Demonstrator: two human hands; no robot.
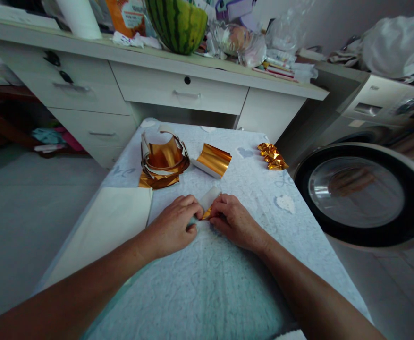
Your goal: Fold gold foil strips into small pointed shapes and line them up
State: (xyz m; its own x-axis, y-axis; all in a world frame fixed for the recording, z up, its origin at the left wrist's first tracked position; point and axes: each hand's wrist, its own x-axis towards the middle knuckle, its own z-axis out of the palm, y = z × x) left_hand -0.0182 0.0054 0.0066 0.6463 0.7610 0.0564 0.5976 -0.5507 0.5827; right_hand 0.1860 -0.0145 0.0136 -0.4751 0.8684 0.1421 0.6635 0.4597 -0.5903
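Held at the middle of a table covered with a pale blue cloth [228, 283], between two bare hands: a small foil piece [210, 197], with whitish backing uppermost and gold along the near edge. At the left near corner of the piece: the left hand [174, 224], with curled fingers and with the index fingertip against it; not possible to tell whether pinching or merely pressing. At the right near edge: the right hand [237, 222], with thumb and fingers closed on the piece. Just beyond, apart from both hands: a single curled gold sheet [215, 161]. Farther left: a stack of curled gold sheets [166, 156], nested upright over flatter gold. At the far right, near the table's edge: a row of folded gold pieces [272, 157], set close together. Along the left side: a large cream sheet [111, 217], lying flat. Past the far edge: a white desk [150, 85] with drawers, bearing a striped watermelon [178, 26]. To the right: a washing machine [387, 101], with round door [362, 189] swung open.
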